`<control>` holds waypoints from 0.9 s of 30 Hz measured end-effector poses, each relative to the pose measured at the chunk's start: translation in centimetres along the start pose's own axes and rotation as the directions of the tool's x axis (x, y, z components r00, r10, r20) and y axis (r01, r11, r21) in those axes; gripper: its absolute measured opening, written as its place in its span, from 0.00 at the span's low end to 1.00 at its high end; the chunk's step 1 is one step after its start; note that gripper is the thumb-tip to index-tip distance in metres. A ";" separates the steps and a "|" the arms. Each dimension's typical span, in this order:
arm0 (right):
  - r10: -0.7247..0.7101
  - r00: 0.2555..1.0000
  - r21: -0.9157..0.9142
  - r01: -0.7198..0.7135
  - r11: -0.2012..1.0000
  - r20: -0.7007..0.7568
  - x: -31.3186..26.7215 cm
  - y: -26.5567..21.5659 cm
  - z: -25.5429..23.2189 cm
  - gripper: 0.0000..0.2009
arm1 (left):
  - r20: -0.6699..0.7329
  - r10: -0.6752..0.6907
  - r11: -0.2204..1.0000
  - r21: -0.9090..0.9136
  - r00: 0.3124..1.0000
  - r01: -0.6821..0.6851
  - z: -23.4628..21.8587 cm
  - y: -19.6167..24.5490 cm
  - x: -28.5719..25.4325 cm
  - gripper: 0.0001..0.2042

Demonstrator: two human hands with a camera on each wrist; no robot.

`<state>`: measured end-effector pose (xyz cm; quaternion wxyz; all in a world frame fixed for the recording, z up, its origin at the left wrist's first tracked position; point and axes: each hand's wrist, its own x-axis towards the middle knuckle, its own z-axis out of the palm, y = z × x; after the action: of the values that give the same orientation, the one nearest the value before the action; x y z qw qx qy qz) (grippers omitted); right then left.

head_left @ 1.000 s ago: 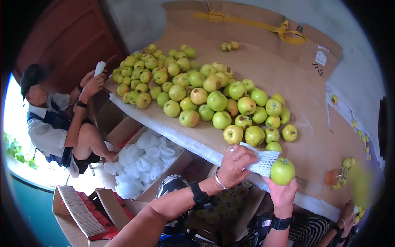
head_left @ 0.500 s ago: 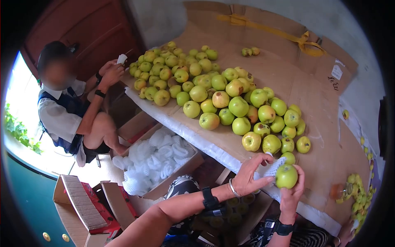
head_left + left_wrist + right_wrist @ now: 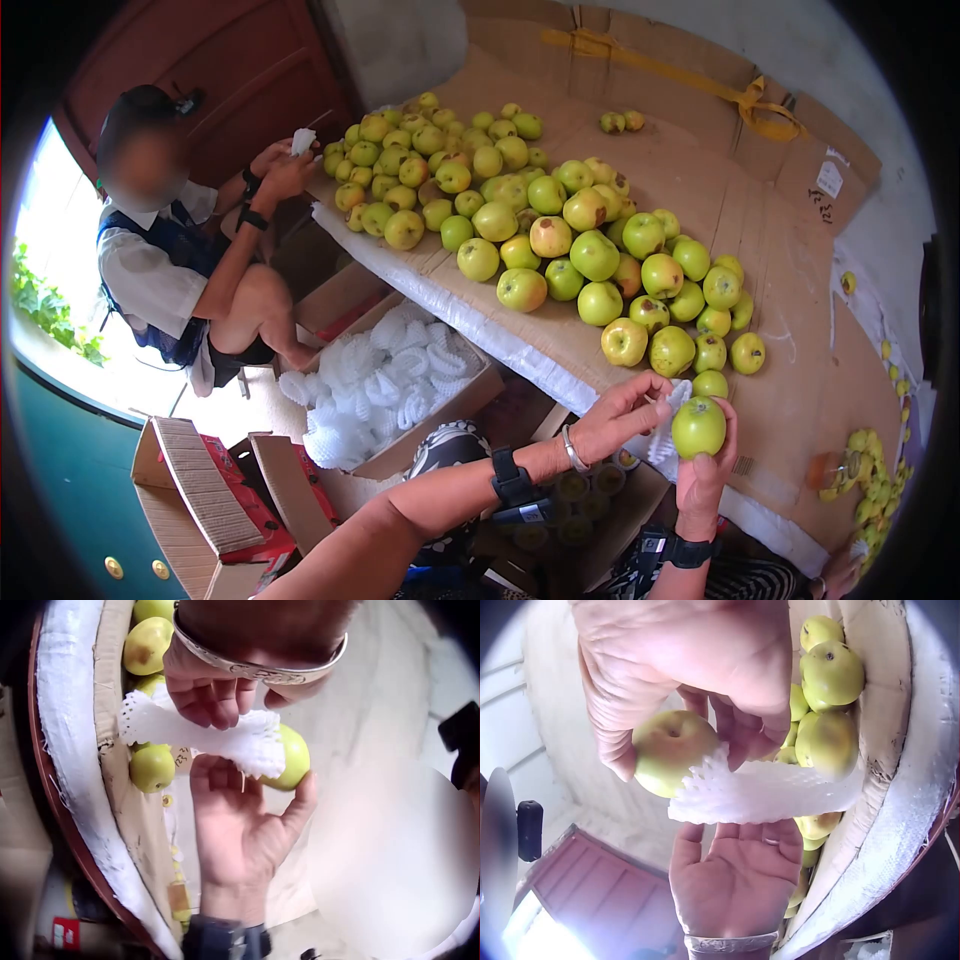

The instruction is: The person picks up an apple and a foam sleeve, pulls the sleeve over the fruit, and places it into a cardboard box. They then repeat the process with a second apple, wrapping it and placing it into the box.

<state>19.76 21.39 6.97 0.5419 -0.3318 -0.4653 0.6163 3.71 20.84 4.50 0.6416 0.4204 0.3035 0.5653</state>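
My right hand (image 3: 705,480) holds a green apple (image 3: 698,428) over the table's near edge, thumb on one side and fingers on the other. Beside the apple, my left hand (image 3: 618,425), with a silver bangle at its wrist, grips a white foam net sleeve (image 3: 664,442). In the left wrist view, the net (image 3: 199,735) stretches sideways, its frilled end lapping against the apple (image 3: 295,759). The right wrist view shows the net's open end (image 3: 705,791) at the apple's lower side. Most of the apple remains outside the net.
A big pile of apples (image 3: 595,255) covers the cardboard-topped table (image 3: 720,190). Below its edge stands a carton of white foam nets (image 3: 385,385). Open red-and-brown cartons (image 3: 205,500) stand at lower left. Another person (image 3: 170,240) sits at the left, hands at a white net.
The head view has swung left. My left hand has shifted from the net's far end to beside the apple, its fingers opening and then closing on the net. The apple has turned in my right hand.
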 end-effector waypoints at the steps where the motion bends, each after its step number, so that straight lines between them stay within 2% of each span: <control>1: 0.010 1.000 0.035 -0.010 0.999 0.019 0.0 -0.1 0.0 0.38 | -0.017 0.021 0.997 0.078 1.000 -0.020 0.4 -0.1 -0.1 0.15; 2: 0.014 1.000 0.082 -0.014 0.997 0.000 -0.1 0.1 0.0 0.38 | -0.032 0.045 0.987 0.156 0.998 -0.039 0.6 -0.2 -0.2 0.16; 5: 0.034 0.999 0.201 -0.027 0.979 -0.034 -0.2 0.5 -0.1 0.37 | 0.002 0.050 0.996 0.069 0.999 -0.050 0.5 -1.2 0.1 0.14; 7: 0.050 0.998 0.245 -0.040 0.969 -0.035 -0.3 0.3 -0.3 0.36 | -0.036 0.019 0.984 0.175 0.999 -0.013 0.2 -1.2 -0.1 0.12; 11: 0.018 1.000 0.109 -0.016 0.994 -0.010 0.2 0.2 -0.3 0.33 | -0.122 0.017 0.965 0.263 0.992 0.015 -0.1 -0.6 -0.4 0.08; 14: 0.036 0.999 -0.025 -0.037 0.999 -0.028 0.4 0.2 -1.2 0.31 | -0.212 0.092 0.966 0.257 0.973 -0.035 -0.5 -1.5 0.1 0.06; 16: 0.067 0.997 -0.135 -0.071 0.988 -0.038 0.5 0.5 -1.7 0.30 | -0.260 0.240 0.866 0.493 0.935 -0.085 -0.3 -0.2 0.0 0.06; 17: 0.038 0.998 -0.073 -0.041 0.996 -0.043 0.5 0.6 -1.7 0.29 | -0.268 0.315 0.794 0.601 0.911 -0.098 -0.2 0.3 0.0 0.06; 18: 0.009 0.999 -0.015 -0.010 1.000 -0.050 0.6 0.4 -1.6 0.28 | -0.204 0.449 0.653 0.740 0.870 -0.163 -0.2 0.6 0.4 0.06; 19: -0.021 0.998 0.042 0.023 0.999 -0.057 0.6 0.3 -1.5 0.28 | -0.168 0.502 0.600 0.774 0.849 -0.201 -0.2 0.3 0.5 0.06; 21: -0.037 0.998 -0.025 0.038 0.999 0.044 0.2 0.1 -1.0 0.26 | -0.089 0.599 0.477 0.837 0.795 -0.266 -0.4 -0.1 0.9 0.06; 23: -0.060 0.984 -0.159 0.087 0.983 0.169 -0.2 0.1 -0.2 0.25 | -0.073 0.557 0.526 0.801 0.827 -0.284 0.0 0.1 0.6 0.06; 24: -0.014 0.988 -0.111 0.032 0.993 0.156 -0.4 0.3 -0.1 0.26 | -0.062 0.533 0.553 0.780 0.844 -0.293 0.4 0.3 0.5 0.07; 27: 0.108 0.987 -0.007 -0.108 0.994 0.121 0.0 0.2 -0.6 0.30 | -0.222 0.322 0.817 0.556 0.920 -0.152 1.1 0.2 0.6 0.07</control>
<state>20.21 21.50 6.53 0.4784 -0.3184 -0.4790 0.6636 4.67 21.21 5.20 0.3697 0.5223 0.4870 0.5944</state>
